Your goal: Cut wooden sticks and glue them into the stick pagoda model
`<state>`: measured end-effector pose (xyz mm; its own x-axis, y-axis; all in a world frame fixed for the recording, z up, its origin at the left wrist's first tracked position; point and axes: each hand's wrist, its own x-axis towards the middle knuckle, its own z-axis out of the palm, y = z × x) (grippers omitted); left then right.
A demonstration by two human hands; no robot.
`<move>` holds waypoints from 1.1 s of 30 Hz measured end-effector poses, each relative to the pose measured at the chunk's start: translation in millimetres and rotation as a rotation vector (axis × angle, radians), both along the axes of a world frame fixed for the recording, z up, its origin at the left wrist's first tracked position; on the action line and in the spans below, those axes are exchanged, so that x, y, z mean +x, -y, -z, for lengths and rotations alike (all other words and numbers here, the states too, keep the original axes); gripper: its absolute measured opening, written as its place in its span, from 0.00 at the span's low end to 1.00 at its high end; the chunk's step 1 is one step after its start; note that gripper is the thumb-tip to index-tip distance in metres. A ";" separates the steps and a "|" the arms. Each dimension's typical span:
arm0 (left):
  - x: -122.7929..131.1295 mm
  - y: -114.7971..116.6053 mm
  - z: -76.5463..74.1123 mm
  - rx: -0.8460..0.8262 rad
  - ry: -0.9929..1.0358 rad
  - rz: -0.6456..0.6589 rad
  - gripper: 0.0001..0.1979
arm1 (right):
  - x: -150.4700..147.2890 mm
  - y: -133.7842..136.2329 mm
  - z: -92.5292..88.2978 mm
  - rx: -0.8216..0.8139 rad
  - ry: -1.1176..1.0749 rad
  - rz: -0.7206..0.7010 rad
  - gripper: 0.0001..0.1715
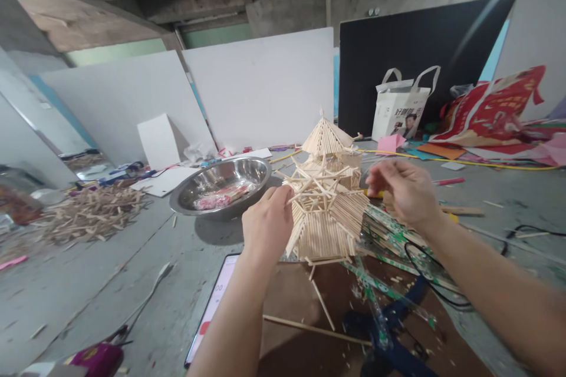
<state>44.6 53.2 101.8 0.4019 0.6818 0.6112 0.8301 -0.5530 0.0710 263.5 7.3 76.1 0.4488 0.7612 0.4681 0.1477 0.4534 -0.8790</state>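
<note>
A pagoda model built of thin wooden sticks stands upright in front of me, with a pointed top roof and splayed roof sticks around its middle tier. My left hand is closed at its left side, the fingertips on the roof sticks and partly hidden. To the right of the model, apart from it, my right hand is raised with thumb and fingers pinched together. Whatever it may hold is too small to make out. Under and in front of the model lies a brown board with a few loose sticks.
A steel basin with plastic packets stands at the left, beyond a phone. Stick bundles in green-printed wrap, a dark blue tool and a black cable lie at right. Wood scraps are heaped far left.
</note>
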 end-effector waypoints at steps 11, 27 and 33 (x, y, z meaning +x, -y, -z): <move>-0.1 2.0 -2.7 -0.025 -0.005 0.007 0.10 | -6.0 -26.4 14.8 -0.379 0.361 0.028 0.17; -0.7 1.9 -2.3 -0.032 0.016 0.019 0.09 | -5.9 -55.7 -11.6 -0.671 -0.111 -0.650 0.12; -0.6 2.7 -3.3 -0.046 0.010 0.015 0.09 | -3.4 -53.6 -6.1 -0.518 -0.219 -0.504 0.13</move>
<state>44.0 50.5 105.1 0.4060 0.7033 0.5835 0.8210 -0.5612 0.1051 260.0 60.9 82.2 0.0297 0.9974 -0.0657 -0.1702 -0.0597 -0.9836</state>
